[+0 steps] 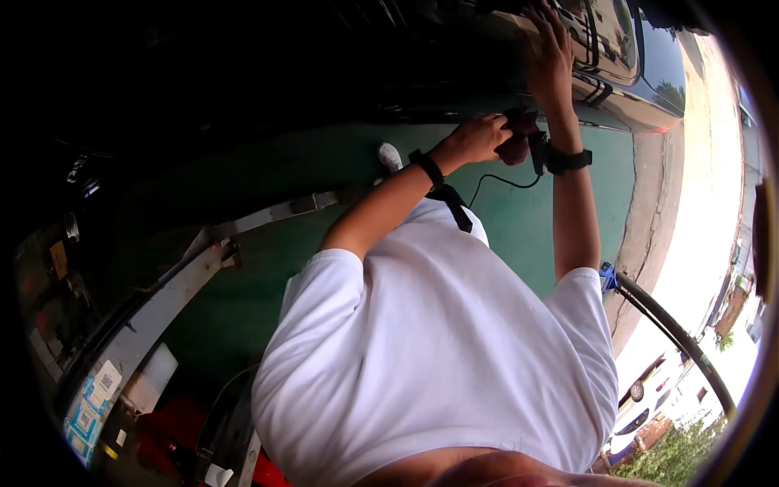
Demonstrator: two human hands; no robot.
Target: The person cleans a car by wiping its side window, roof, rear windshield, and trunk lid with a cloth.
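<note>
My left hand (477, 140) is closed on a dark maroon cloth (513, 149), bunched up beside the car's lower edge. Higher up, my right hand (553, 66) lies with its fingers stretched out against the glossy dark side of a car (608, 45). The fingertips are partly lost in shadow. Both wrists wear black bands. A thin black cable (507, 180) loops from near the right wrist towards my waist.
Under me is a green floor (519, 227). A grey metal lift arm (276, 214) reaches in from a post (150, 325) on the left. A black hose (677, 337) curves at the right, by the bright outdoor pavement. Deep shadow hides most of the upper left.
</note>
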